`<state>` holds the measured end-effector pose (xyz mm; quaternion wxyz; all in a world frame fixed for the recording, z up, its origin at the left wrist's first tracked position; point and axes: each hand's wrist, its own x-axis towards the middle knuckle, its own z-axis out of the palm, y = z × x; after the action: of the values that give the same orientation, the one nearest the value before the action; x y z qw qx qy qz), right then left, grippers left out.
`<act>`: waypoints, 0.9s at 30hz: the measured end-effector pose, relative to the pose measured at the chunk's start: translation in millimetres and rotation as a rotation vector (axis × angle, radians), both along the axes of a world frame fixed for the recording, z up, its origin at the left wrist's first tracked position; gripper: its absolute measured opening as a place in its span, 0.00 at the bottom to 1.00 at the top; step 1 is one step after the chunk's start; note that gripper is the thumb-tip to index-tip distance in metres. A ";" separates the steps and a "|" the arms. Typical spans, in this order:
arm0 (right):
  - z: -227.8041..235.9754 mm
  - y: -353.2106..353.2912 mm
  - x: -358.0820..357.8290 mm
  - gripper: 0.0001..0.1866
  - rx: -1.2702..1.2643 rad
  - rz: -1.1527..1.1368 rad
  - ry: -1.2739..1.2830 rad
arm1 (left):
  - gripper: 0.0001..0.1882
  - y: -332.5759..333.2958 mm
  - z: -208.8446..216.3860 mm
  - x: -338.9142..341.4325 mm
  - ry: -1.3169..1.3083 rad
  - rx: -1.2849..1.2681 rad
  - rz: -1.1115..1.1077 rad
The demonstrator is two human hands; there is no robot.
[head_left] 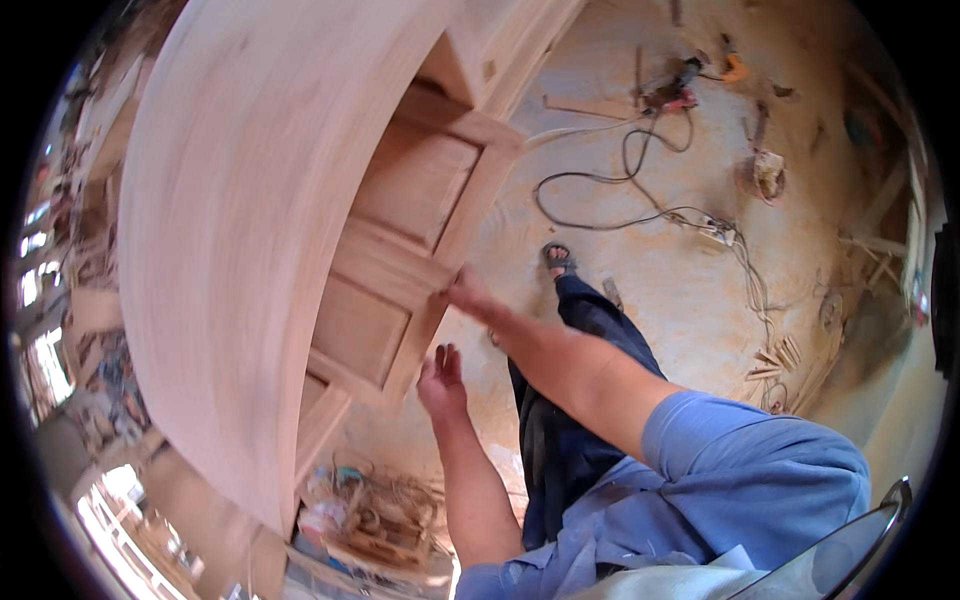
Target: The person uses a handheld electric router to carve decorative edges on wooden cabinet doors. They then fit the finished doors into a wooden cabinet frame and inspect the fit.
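A panelled wooden door (385,256), pale and unpainted, slants out at the front of a large wooden cabinet (230,220). My right hand (470,292) is at the door's outer edge, near its middle rail, with the fingers closed on that edge; motion blurs them a little. Lower down, beside the door's near corner, my left hand (443,380) is raised with its fingers stretched out. It holds nothing, and a small gap seems to part it from the wood. The cabinet's inside is mostly hidden by its broad top.
On the dusty floor to the right lie a looping black cable (630,180), a red-and-black power tool (672,92), an orange-handled tool (735,68), a small bucket (768,178) and several wood offcuts (778,355). A heap of wood scraps (385,520) lies past the cabinet's near end.
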<state>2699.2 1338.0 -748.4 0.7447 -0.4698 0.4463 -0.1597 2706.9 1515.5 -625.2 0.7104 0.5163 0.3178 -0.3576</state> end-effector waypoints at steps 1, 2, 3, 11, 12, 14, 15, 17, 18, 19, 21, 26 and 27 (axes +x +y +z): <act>-6.4 -15.9 -14.3 0.44 -0.079 0.004 0.106 | 0.24 -10.3 7.7 -17.6 -0.047 0.014 -0.110; 80.3 51.3 -3.1 0.44 0.175 0.212 0.098 | 0.28 79.0 35.8 -21.9 -0.123 0.254 -0.075; 47.4 13.5 -32.3 0.46 0.184 0.133 0.052 | 0.32 35.2 48.8 -44.2 -0.144 0.272 -0.225; 27.0 -79.2 -410.7 0.28 -0.130 -0.084 0.375 | 0.34 192.1 77.2 -119.6 -0.563 0.614 -1.109; 34.2 -80.3 -478.0 0.28 -0.171 -0.142 0.513 | 0.34 214.9 76.7 -123.5 -0.612 0.578 -1.111; 71.8 -25.8 -598.8 0.18 -0.147 -0.203 0.673 | 0.32 295.6 90.1 -142.2 -0.630 0.649 -1.094; 95.0 -0.1 -649.6 0.05 -0.096 -0.248 0.760 | 0.32 333.6 91.8 -149.4 -0.634 0.719 -1.069; 123.9 72.2 -707.5 0.09 0.064 -0.288 0.944 | 0.31 416.3 84.8 -138.7 -0.580 0.847 -0.991; 134.5 107.0 -721.0 0.12 0.162 -0.379 0.985 | 0.33 452.6 81.2 -141.5 -0.460 0.826 -0.788; 147.1 137.9 -721.4 0.12 0.310 -0.321 1.012 | 0.34 485.4 81.6 -148.0 -0.360 0.879 -0.645; 162.5 194.8 -740.5 0.11 0.478 -0.379 1.018 | 0.36 500.1 84.3 -160.3 -0.220 0.935 -0.698; 169.8 288.3 -637.4 0.14 0.069 0.313 0.788 | 0.37 551.8 83.0 -157.4 -0.113 0.721 -0.573; 170.3 281.3 -618.8 0.18 0.045 0.330 0.714 | 0.37 545.1 78.5 -158.9 -0.129 0.651 -0.580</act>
<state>2080.4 1619.3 -578.1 0.5686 -0.5446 0.5991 0.1453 2548.0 2060.6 -546.7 0.3994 0.8022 0.2109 -0.3905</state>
